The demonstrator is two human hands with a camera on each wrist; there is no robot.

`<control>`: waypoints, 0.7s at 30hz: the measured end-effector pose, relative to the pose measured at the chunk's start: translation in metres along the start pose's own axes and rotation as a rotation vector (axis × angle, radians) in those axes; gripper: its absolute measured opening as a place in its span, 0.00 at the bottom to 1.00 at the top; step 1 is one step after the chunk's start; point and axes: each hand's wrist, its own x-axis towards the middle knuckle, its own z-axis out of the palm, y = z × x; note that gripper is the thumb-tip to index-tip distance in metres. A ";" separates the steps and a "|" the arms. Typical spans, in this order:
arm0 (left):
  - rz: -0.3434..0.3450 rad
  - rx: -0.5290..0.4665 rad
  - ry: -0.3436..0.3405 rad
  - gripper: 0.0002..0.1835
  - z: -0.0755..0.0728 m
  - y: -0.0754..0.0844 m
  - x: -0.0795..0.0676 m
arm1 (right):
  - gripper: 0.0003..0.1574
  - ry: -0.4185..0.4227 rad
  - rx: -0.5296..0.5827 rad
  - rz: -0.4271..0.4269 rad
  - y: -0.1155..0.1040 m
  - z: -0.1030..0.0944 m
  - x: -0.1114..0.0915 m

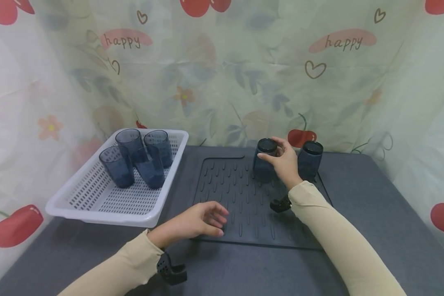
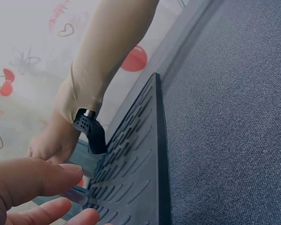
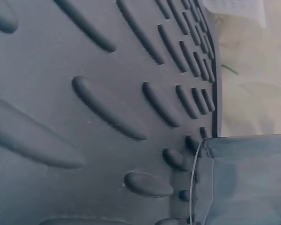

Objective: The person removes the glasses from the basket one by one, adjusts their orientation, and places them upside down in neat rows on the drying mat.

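Observation:
My right hand (image 1: pixel 287 164) grips an upside-down blue drinking glass (image 1: pixel 261 167) near its base, thumb on one side and fingers on the other. In the right wrist view, the rim of this glass (image 3: pixel 248 183) is at or just over the ribbed dark drying mat (image 3: pixel 107 61); whether it touches cannot be told. A second inverted blue glass (image 1: pixel 310 160) stands on the mat's right side, beside the right hand. My left hand (image 1: pixel 194 222) hovers over the mat's front left part, fingers loosely bent and holding nothing; its thumb and fingertips also show in the left wrist view.
On the left, a white perforated plastic basket (image 1: pixel 64 207) holds several upright or leaning blue glasses (image 1: pixel 117 168). Dark grey cloth (image 1: pixel 222 271) covers the table. A printed curtain (image 1: pixel 222 82) hangs close behind and along both sides.

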 end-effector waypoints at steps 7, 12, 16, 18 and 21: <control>-0.002 0.007 0.002 0.27 0.001 0.000 0.001 | 0.46 -0.009 -0.009 0.010 0.004 0.000 -0.002; -0.008 0.002 0.000 0.27 0.002 0.001 0.001 | 0.45 -0.004 -0.010 0.008 0.006 -0.001 -0.003; -0.013 -0.005 -0.002 0.27 0.003 0.002 0.001 | 0.45 -0.017 -0.010 0.015 0.006 -0.002 -0.003; -0.011 -0.007 -0.005 0.27 0.003 0.003 0.002 | 0.46 -0.024 -0.011 0.023 0.006 -0.003 -0.002; -0.007 -0.007 -0.005 0.27 0.003 0.003 0.002 | 0.46 -0.034 -0.020 0.037 0.006 -0.004 -0.001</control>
